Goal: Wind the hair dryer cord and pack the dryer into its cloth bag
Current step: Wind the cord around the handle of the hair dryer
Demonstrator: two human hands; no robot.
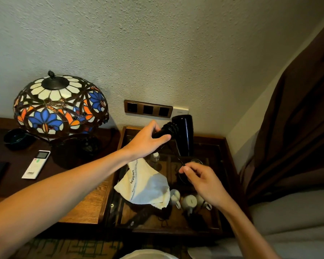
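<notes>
left hand (148,141) grips dryer (183,133) | right hand (200,182) pinches cord (180,160) | bag (146,184) flat

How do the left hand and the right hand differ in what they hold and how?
The left hand wraps the handle of the black hair dryer and holds it high; the right hand is lower and pinches the thin black cord at its fingertips. Left: whole-hand grip; right: fingertip pinch. Both are over the tray.

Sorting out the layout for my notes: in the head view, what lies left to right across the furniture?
Dark green ashtray → white remote control → stained-glass lamp → cream cloth bag → black hair dryer.
</notes>
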